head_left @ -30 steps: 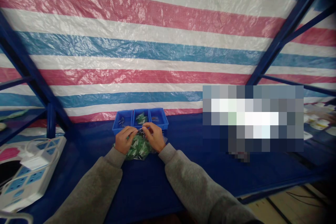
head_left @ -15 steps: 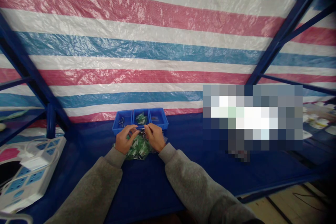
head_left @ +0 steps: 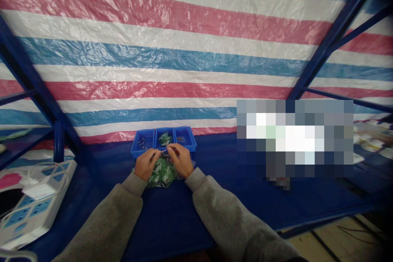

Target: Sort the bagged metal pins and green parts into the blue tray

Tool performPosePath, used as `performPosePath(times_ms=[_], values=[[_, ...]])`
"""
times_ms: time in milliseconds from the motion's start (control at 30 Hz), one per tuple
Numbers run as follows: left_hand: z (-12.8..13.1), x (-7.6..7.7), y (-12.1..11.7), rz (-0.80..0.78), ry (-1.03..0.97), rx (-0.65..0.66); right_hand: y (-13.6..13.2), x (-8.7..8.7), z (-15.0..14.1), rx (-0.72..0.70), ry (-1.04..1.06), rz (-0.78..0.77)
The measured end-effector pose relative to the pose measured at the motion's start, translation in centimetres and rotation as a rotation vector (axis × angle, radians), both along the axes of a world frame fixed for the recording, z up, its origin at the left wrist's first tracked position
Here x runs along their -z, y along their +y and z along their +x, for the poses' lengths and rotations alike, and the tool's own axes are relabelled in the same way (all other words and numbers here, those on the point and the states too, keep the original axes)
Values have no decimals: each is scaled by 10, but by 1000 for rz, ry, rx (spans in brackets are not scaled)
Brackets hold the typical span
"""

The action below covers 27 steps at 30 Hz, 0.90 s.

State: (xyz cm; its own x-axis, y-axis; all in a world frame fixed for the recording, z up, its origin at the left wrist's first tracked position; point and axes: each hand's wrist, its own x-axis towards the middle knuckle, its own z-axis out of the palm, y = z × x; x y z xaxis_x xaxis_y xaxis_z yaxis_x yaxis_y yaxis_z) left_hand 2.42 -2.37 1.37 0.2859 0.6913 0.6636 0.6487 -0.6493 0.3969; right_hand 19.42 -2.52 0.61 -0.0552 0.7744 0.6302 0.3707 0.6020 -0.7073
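Observation:
My left hand [head_left: 146, 164] is closed in a pinch on one end of a small, thin silvery piece [head_left: 163, 151]. At its other end, the thumb and fingers of my right hand [head_left: 181, 160] are pinched together. The piece is too small to name its kind. Below both hands lies a heap of small clear plastic bags [head_left: 162, 174] with green contents. Several small dark pieces show between the hands, partly hidden. Just behind stands a blue tray [head_left: 190, 147] with three compartments: small dark metal pieces at left, green bags in the middle, a few small items at right.
At the left, a white power strip [head_left: 46, 217] with a white charger [head_left: 41, 186] and cables lies on the blue tabletop [head_left: 172, 225]. A pixelated area covers the right side. Blue frame posts [head_left: 39, 86] and a striped plastic sheet [head_left: 172, 57] enclose the back.
My right fingertips have shifted slightly left and up, closer to the left ones. The left fingers, spread a little before, are now drawn together at the silvery piece.

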Motion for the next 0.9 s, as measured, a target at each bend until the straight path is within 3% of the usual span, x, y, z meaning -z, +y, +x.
performPosePath(times_ms=[300,533,667,900], values=[[-1,0,-1,-50,-8,-5,0,2,-2,-67,-56,58],[-1,6,1,-1,-164,28,0,-1,0,7,-95,36],[1,4,0,10,-125,67,0,0,0,2,-99,25],[0,-1,-1,72,-55,12,0,1,-1,-17,-5,13]])
